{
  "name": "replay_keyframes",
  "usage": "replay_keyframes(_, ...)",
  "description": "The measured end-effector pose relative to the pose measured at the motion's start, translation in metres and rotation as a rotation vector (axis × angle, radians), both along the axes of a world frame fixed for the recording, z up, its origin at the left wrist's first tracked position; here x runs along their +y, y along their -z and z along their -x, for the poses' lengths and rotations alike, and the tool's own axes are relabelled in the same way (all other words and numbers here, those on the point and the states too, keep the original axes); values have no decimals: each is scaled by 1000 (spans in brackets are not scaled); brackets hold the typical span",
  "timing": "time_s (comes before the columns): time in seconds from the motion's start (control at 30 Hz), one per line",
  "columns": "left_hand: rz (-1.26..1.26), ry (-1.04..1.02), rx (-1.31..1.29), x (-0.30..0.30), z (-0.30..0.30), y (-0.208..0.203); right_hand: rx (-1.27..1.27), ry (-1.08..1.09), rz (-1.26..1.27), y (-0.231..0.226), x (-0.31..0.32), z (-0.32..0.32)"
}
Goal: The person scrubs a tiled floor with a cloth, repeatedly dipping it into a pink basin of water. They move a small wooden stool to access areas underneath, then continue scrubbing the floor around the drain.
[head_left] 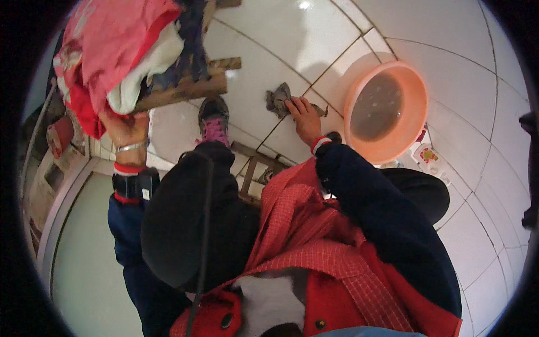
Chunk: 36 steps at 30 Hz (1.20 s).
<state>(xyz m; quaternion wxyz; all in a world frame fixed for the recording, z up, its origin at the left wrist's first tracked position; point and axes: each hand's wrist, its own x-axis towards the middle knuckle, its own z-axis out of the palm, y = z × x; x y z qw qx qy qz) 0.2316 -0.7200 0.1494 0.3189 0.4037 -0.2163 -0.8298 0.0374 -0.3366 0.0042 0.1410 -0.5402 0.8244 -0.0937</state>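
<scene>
Rt hand [306, 121]: at 1 o'clock, palm down, fingers slightly spread, tips on the grey rag [276, 101]. Rag: crumpled, at 12 o'clock, on the white tiled floor [258, 50]; an end of it shows on my hand's 3 o'clock side.

Lt hand [126, 130]: betw. 9 and 10 o'clock, at the lower edge of the clothes pile [123, 45], next to the wooden bench [185, 94]. Finger ends partly hidden; I can't tell if they're pinching cloth or wood. Metal bracelet [132, 146] and black strap [128, 182] on that wrist.

Pile: betw. 10 and 11 o'clock, on the bench; pink garment on top, white cloth [160, 64] at its edge.

Orange basin [414, 112]: at 2 o'clock, near my rt hand, apart from it; holds murky grey water [375, 109] w/ some bubbles.

Dark shoe [213, 121], pink laces: betw. 10 and 11 o'clock, by the bench edge. Wooden frame [258, 155]: nr. centre, partly hidden. Red checked cloth [297, 208]: over my lap, betw. 5 and 6 o'clock.
</scene>
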Motion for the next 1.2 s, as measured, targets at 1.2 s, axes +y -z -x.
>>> replay_keyframes(1.2, -81, 730, -129, -37, -40, 21, -383, -21, 199, -23, -176, 51)
